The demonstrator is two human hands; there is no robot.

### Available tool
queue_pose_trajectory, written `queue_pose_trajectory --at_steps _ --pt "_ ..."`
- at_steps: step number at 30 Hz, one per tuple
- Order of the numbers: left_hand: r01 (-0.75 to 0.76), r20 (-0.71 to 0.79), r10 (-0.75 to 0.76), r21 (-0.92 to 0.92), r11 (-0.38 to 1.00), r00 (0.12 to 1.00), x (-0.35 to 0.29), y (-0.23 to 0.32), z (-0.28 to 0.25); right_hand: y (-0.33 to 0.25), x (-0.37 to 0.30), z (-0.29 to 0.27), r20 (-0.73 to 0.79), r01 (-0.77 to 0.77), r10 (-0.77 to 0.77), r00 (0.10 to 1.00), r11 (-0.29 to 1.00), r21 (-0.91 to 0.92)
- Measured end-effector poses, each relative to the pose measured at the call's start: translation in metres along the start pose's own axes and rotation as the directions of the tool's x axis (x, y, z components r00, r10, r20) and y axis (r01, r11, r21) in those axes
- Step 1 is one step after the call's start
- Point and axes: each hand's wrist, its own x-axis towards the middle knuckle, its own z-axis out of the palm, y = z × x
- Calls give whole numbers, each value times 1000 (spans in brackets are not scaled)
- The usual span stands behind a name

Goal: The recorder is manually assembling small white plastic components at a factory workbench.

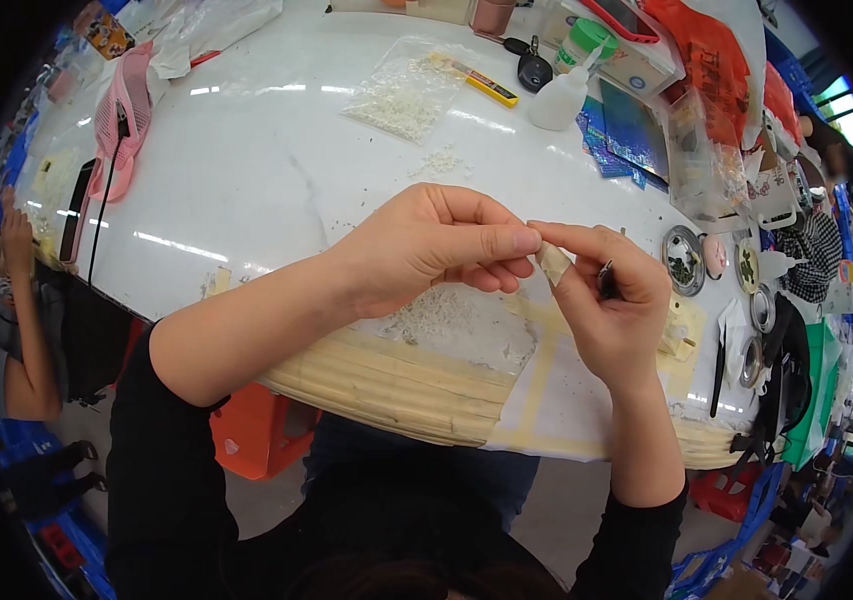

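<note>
My left hand (437, 245) is closed, its thumb pinched against the index finger. The fingertips meet those of my right hand (612, 300) above the near part of the table. Whatever lies in that pinch is too small or hidden to make out. Beige tape (554, 264) wraps my right thumb. My right fingers are curled, and the dark end of a slim tool (607, 280) shows between them; the rest is hidden in the palm. Below my hands, tiny white bits (437, 315) lie scattered on the white table (237, 150).
Beyond my hands lie a clear bag of white pieces (402, 100), a yellow cutter (490, 86), car keys (535, 70) and a squeeze bottle (559, 100). Round metal tins (684, 262) stand at right. A pink pouch (125, 115) lies at left. Another person's arm (32, 340) is far left.
</note>
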Motion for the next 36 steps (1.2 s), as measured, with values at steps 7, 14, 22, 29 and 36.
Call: queue_pose_trajectory --at_steps 7,14,22,29,36 --pt "-35 37 35 9 999 999 0 0 -1 8 0 1 30 23 -25 999 996 83" --pt "-335 -12 356 315 888 934 -1 -4 3 -3 1 -2 48 -105 103 994 993 56" --pt "-422 22 433 274 864 901 2 -9 4 -1 0 4 17 -40 48 999 944 -327" --pt "-451 44 458 279 848 888 3 -11 1 5 -1 8 46 -65 80 996 962 -266" --pt "-454 53 460 299 840 886 4 -10 1 5 -1 8 49 -63 78 996 963 -261"
